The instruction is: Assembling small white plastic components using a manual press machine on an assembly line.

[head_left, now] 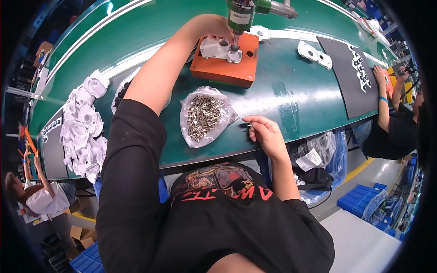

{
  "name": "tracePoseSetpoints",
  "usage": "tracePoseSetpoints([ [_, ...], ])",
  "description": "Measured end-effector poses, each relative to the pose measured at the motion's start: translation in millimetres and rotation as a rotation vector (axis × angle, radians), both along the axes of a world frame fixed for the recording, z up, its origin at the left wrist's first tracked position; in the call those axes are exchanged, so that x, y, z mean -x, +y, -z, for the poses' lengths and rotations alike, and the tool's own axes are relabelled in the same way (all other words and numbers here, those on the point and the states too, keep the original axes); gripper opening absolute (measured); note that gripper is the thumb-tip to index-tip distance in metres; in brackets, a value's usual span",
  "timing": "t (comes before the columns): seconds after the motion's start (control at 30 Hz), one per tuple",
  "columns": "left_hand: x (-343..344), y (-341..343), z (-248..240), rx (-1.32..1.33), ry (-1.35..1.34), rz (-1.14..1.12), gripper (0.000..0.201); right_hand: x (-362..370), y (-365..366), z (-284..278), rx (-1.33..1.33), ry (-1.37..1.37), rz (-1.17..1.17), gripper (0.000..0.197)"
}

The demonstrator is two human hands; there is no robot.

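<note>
An orange fixture block point(223, 73) stands on the green bench with a white-grey casting point(213, 49) lying on it. Over the casting's right end comes down the shaft of a green press-like tool point(241, 18). My left hand point(217, 28) reaches behind the casting, beside the tool; its fingers are mostly hidden. Nearer to me, a clear plastic bag point(185, 123) lies opened, full of loose metal screws point(205, 117). Just right of the bag my right hand point(266, 135) is closed in a pinch, with a small screw point(250, 125) at its fingertips.
Many white castings point(84, 123) are heaped at left, beside a bag of black parts point(119, 96). Another casting point(314, 54) lies near a dark mat point(348, 82) with small parts in rows. Co-workers sit at both sides. Plastic bags point(318, 154) hang below the bench edge.
</note>
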State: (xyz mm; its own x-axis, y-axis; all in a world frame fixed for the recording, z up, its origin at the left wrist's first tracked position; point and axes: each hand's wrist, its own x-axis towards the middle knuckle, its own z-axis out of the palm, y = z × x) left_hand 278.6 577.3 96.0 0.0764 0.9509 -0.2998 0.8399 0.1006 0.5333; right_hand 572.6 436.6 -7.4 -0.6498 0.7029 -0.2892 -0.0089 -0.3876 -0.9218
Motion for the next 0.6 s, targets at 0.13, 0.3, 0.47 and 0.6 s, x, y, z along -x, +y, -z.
tracePoseSetpoints([
  [0.13, -4.3, -9.4, 11.8, -0.168, -0.024, -0.02, 0.018, -2.9, -2.8, 4.2, 0.069, 0.086, -0.027, 0.023],
  [0.3, -0.9, -35.9, 1.1, -0.093, 0.014, -0.033, 0.024, -4.3, -2.3, 8.5, 0.143, 0.164, -0.03, 0.019],
  [0.47, -4.7, -73.3, 8.0, -0.372, -0.139, -0.147, 0.028, 3.1, 13.2, -4.5, -0.002, 0.129, 0.155, 0.015],
  [0.6, -1.8, -96.7, 35.7, -0.511, -0.111, -0.056, 0.04, 17.3, 59.5, -26.9, -0.382, 0.1, 0.264, 0.019],
])
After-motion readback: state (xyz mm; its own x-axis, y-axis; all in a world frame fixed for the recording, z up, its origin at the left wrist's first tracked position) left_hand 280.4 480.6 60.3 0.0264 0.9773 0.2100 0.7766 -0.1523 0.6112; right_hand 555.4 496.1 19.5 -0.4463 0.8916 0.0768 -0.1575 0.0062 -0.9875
